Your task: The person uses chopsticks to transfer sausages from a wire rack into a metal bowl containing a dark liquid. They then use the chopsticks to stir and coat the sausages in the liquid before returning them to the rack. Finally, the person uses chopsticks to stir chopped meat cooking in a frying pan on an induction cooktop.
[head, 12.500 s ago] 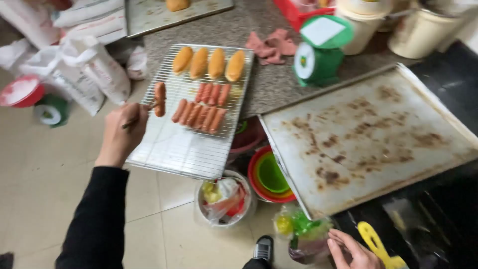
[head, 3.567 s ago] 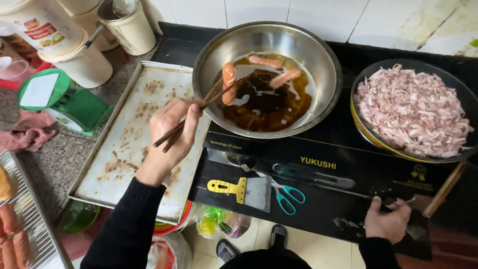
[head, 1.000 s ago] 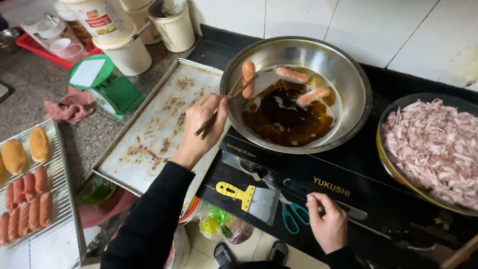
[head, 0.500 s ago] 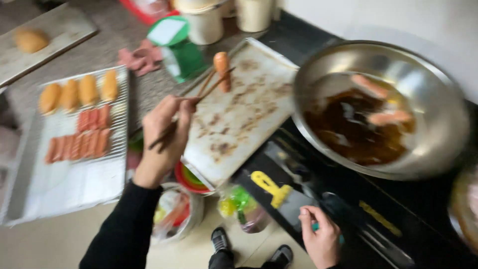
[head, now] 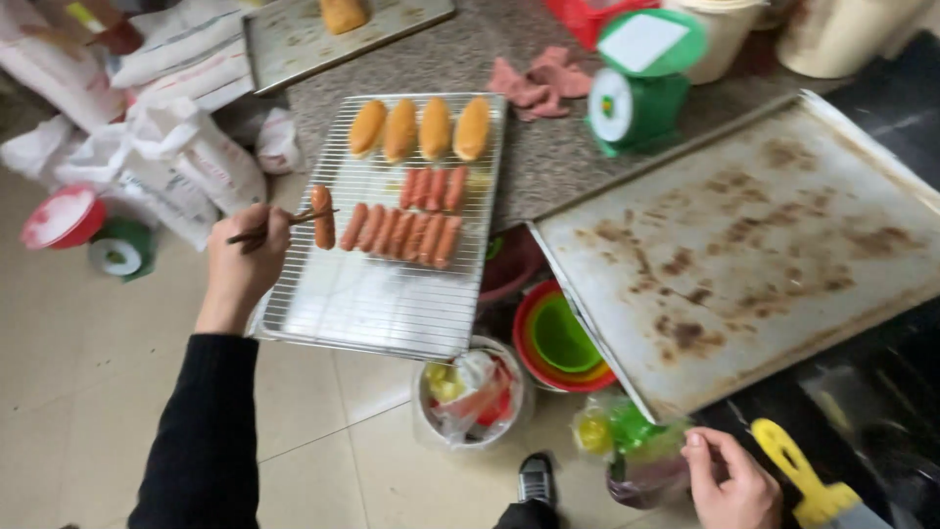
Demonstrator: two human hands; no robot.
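Chopsticks (head: 279, 223) are gripped by the left hand (head: 243, 263), a sausage (head: 321, 216) now brought over the wire rack (head: 382, 294); the right hand (head: 729, 480) is loosely curled, empty.

Left hand (head: 245, 263) raised, grip closed, right hand (head: 729, 480) low, fingers curled

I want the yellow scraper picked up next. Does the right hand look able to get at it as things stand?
Probably yes. The right hand is empty and lies just left of the scraper by the black counter's edge, with nothing between them. The left hand is busy with chopsticks at the rack.
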